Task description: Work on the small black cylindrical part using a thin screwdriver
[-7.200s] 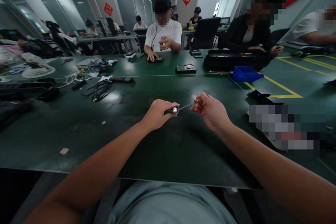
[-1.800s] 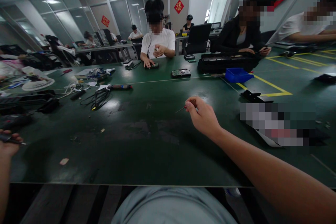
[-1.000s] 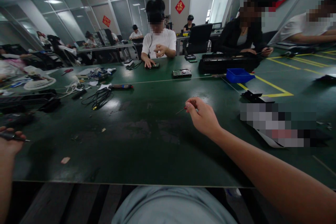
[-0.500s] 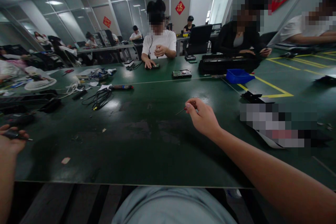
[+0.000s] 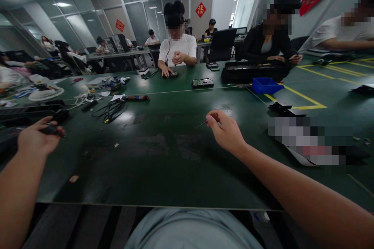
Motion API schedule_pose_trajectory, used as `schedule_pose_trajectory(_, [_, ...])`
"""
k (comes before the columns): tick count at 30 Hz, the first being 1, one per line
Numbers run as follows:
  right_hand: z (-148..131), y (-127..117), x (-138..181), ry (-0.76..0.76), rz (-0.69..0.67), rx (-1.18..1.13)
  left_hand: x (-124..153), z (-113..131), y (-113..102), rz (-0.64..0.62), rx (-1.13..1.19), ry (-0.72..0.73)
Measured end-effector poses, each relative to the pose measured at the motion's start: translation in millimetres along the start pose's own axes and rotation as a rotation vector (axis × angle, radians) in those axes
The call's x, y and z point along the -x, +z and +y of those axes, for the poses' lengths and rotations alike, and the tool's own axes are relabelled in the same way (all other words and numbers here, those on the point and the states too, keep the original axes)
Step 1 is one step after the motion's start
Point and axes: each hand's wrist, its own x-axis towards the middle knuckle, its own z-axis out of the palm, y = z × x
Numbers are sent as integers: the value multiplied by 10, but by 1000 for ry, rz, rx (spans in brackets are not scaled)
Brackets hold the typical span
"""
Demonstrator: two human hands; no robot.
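At the left, my left hand (image 5: 36,142) is closed around a dark-handled screwdriver (image 5: 50,129), raised over the table. Its short thin tip points right and is blurred. Over the middle right of the green table (image 5: 152,175), my right hand (image 5: 226,131) pinches a thin screwdriver (image 5: 201,125). A slim metal shaft and a bit of red show at the fingertips; the fingers hide most of the handle. Both tools appear apart from any other object.
A corded pen-like tool (image 5: 136,97) lies beyond, with black cable (image 5: 112,111) coiled beside it. Farther off are a hard drive (image 5: 202,83), a blue bin (image 5: 266,85) and a long black casing (image 5: 254,72). Co-workers sit opposite, one with a hand on a small device (image 5: 174,74).
My left hand has moved right and away from me, further into view, with the dark-handled screwdriver in it. My right hand has stayed nearly still.
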Motion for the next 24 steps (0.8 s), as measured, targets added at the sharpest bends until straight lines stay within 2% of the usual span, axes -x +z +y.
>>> schedule_pose_trajectory(2, [-4,2,0,0,0,5,187,57,281,-127,121,-54])
schedule_pose_trajectory(5, [-14,-3,3,7,0,7,465,101,702,-334,159,-28])
schedule_pose_trajectory(7, [-20,-9,5,11,-1,6,669,93,974,-453,82,-35])
schedule_pose_trajectory(11, [-27,-20,10,-18,8,7,1172,11,1471,-778,-146,9])
schedule_pose_trajectory(14, [-41,-26,17,-37,-14,15,1606,-6,1791,-1018,-167,28])
schedule_pose_trajectory(18, [-63,-32,21,-55,-26,25,2144,120,2122,-1312,-214,46])
schedule_pose_trajectory(21, [-61,-33,18,-45,5,30,2442,194,2278,-1400,-239,133])
schedule_pose_trajectory(24, [-57,-39,17,-31,34,26,2619,106,2377,-1309,-312,332])
